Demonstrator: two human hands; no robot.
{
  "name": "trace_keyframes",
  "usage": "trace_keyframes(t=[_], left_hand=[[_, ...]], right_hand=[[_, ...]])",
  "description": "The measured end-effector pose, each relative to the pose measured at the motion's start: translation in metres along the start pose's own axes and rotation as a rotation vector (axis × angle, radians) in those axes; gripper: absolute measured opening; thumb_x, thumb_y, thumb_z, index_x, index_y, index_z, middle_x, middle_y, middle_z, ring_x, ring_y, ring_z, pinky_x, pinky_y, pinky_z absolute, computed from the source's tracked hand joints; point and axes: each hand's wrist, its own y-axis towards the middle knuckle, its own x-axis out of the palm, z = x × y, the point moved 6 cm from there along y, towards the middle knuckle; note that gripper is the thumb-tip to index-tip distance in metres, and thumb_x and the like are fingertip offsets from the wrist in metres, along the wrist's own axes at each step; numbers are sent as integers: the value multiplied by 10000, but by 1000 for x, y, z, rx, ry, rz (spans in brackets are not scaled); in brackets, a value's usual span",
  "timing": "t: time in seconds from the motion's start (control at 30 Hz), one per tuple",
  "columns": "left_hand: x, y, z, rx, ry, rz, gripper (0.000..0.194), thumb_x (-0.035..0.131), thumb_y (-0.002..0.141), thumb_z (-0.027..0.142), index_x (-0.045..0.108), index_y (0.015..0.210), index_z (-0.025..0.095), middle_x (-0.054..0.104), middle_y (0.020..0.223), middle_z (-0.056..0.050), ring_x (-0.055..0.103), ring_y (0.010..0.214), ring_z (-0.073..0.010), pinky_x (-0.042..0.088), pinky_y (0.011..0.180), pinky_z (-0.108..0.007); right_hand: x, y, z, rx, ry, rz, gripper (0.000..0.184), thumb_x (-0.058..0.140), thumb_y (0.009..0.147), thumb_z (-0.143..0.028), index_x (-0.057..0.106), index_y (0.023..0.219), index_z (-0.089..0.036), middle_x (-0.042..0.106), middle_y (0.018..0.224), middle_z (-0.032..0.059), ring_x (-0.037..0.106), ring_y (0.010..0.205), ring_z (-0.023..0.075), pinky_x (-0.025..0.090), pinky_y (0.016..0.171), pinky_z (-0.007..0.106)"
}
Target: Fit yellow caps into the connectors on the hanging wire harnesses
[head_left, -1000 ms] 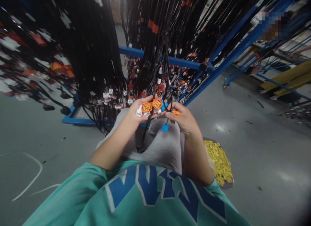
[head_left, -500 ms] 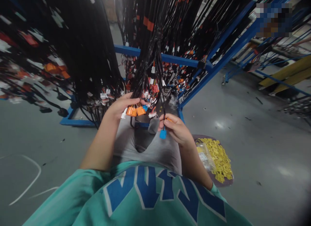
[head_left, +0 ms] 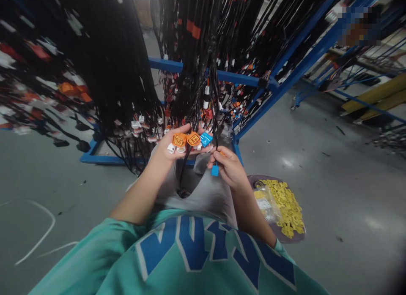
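Observation:
My left hand [head_left: 164, 150] is turned palm up below a hanging wire harness [head_left: 198, 58]. Two orange connectors [head_left: 179, 139] lie in it with their open faces showing, beside a blue connector [head_left: 206, 139] and several small white connectors [head_left: 171, 148]. Its thumb is over the wires and its fingers reach under the connectors. To the right, my right hand [head_left: 233, 168] pinches a black cable whose end carries a smaller blue connector [head_left: 215, 170], dangling under the fingertips. A bit of orange [head_left: 221, 152] shows between those fingers; its kind is mostly hidden.
Thick bundles of black harnesses [head_left: 117, 54] hang at left and behind, on a blue rack [head_left: 234, 78]. On the floor at right stands a tub [head_left: 300, 238] of yellow pieces [head_left: 287, 210] and a clear bag [head_left: 266, 204]. Another blue rack [head_left: 349, 98] is farther right.
My left hand has rolled palm up and moved slightly right, so the orange connectors' faces and the blue connector now show. My right hand keeps its pinch, nearly still.

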Motion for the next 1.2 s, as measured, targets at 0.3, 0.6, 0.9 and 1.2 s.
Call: trace_keyframes(t=[0.3, 0.6, 0.9, 1.2], left_hand=[[-3, 3, 3, 39, -32, -4, 293, 360, 882, 253, 609, 935, 108, 701, 711, -96, 677, 867, -280, 475, 879, -553], [-4, 3, 6, 95, -59, 58, 275, 362, 888, 240, 605, 883, 112, 685, 659, -59, 660, 625, -209, 499, 841, -526], [16, -1, 8, 177, -35, 95, 362, 281, 901, 209, 603, 1021, 93, 703, 826, -93, 667, 869, -250, 510, 830, -508], [-2, -1, 3, 65, 166, -8, 289, 387, 808, 148, 664, 764, 79, 608, 475, -57, 524, 357, -149, 400, 330, -225]], right_hand=[[7, -3, -1, 23, 32, -6, 302, 712, 633, -395, 551, 782, -189, 552, 577, -65, 556, 457, 81, 459, 446, 199], [15, -1, -3, -3, 31, -12, 281, 708, 634, -377, 527, 737, -188, 523, 562, -69, 523, 434, 71, 450, 432, 203], [26, -4, -35, -255, -283, 197, 217, 660, 659, -349, 598, 810, -207, 534, 552, -58, 467, 428, 72, 376, 434, 205], [28, 0, -34, -405, -627, 324, 235, 611, 669, -298, 627, 898, -250, 644, 816, -1, 589, 781, 185, 465, 727, 312]])
